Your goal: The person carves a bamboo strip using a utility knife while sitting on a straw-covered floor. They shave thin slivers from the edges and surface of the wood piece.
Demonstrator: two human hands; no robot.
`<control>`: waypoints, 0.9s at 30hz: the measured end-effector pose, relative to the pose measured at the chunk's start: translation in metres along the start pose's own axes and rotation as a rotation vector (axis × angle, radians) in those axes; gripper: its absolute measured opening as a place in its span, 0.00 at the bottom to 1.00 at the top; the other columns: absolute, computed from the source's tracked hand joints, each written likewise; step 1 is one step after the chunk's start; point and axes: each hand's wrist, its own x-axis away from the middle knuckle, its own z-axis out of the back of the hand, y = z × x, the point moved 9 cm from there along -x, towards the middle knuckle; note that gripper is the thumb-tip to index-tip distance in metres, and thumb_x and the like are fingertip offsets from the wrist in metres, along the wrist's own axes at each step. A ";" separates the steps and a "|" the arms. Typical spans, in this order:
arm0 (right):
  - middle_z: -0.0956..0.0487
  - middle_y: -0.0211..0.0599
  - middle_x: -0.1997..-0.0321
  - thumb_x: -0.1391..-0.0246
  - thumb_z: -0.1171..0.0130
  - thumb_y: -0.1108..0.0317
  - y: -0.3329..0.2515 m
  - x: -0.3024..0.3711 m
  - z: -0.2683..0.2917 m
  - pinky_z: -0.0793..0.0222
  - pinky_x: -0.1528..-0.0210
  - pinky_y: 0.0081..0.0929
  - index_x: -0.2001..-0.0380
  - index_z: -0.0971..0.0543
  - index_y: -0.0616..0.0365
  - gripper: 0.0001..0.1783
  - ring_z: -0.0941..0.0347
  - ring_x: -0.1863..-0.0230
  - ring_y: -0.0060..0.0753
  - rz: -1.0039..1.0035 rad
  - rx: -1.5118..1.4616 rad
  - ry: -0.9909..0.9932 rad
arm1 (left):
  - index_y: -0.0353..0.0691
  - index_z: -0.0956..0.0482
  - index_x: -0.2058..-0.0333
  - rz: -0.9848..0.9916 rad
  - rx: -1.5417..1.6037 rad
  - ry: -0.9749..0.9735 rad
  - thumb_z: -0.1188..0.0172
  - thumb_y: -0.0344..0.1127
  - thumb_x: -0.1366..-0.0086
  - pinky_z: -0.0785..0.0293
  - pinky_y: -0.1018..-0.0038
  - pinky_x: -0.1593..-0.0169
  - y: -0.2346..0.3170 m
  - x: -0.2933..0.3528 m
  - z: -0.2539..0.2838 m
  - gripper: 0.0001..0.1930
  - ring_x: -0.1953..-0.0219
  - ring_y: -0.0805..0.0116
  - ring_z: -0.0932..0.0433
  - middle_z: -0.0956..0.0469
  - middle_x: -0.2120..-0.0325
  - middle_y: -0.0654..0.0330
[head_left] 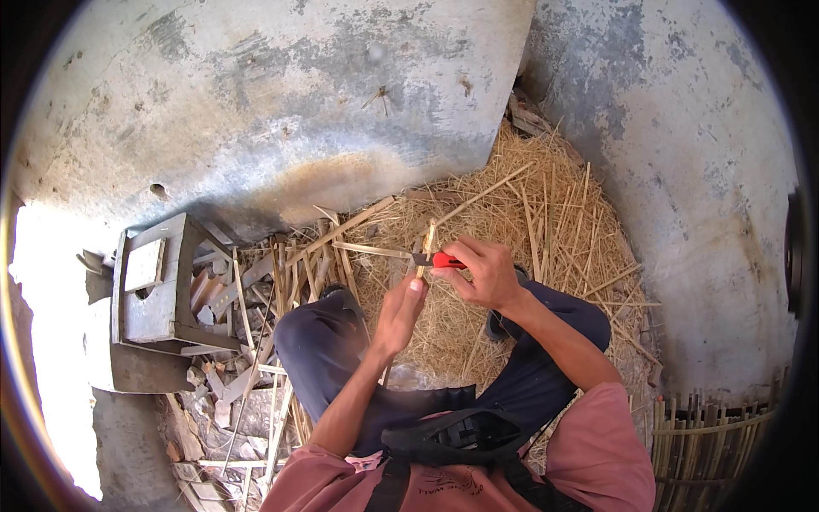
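In front of my knees, my left hand (399, 314) is closed around the lower end of a thin pale wooden strip (430, 234), thumb uppermost. The strip stands roughly upright and has a ragged, shaved-looking upper part. My right hand (485, 271) grips a red-handled knife (449, 260) from the right. Its short dark blade points left and crosses the strip just above my left thumb. Another pale strip (371, 249) reaches leftward from near the blade; whether it joins the held one I cannot tell.
Shavings and loose strips (546, 205) cover the floor ahead and to the right. At the left, a wooden box-like stool (158, 320) lies beside rubble (226, 401) and several sticks. Weathered walls (281, 102) close in ahead and right. A slatted basket-like thing (712, 439) stands lower right.
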 end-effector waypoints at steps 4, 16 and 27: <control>0.21 0.37 0.74 0.37 0.32 0.54 0.012 0.005 -0.009 0.31 0.74 0.32 0.64 0.19 0.60 0.18 0.24 0.77 0.36 -0.184 -0.247 -0.048 | 0.44 0.30 0.62 0.022 0.030 -0.030 0.58 0.62 0.18 0.54 0.80 0.76 -0.004 -0.001 -0.002 0.26 0.80 0.84 0.48 0.42 0.79 0.75; 0.25 0.36 0.79 0.46 0.28 0.62 0.006 -0.003 -0.003 0.35 0.75 0.31 0.66 0.20 0.57 0.13 0.28 0.80 0.33 -0.049 -0.150 -0.028 | 0.42 0.29 0.62 0.037 -0.016 -0.022 0.59 0.61 0.18 0.51 0.78 0.75 -0.003 0.000 -0.003 0.26 0.79 0.81 0.47 0.43 0.79 0.74; 0.16 0.35 0.70 0.43 0.28 0.58 0.013 0.001 -0.008 0.27 0.77 0.34 0.59 0.20 0.52 0.15 0.16 0.75 0.36 -0.053 0.169 -0.025 | 0.32 0.28 0.53 -0.005 -0.514 0.148 0.52 0.45 0.19 0.29 0.46 0.66 0.006 -0.004 0.004 0.18 0.69 0.28 0.21 0.23 0.77 0.36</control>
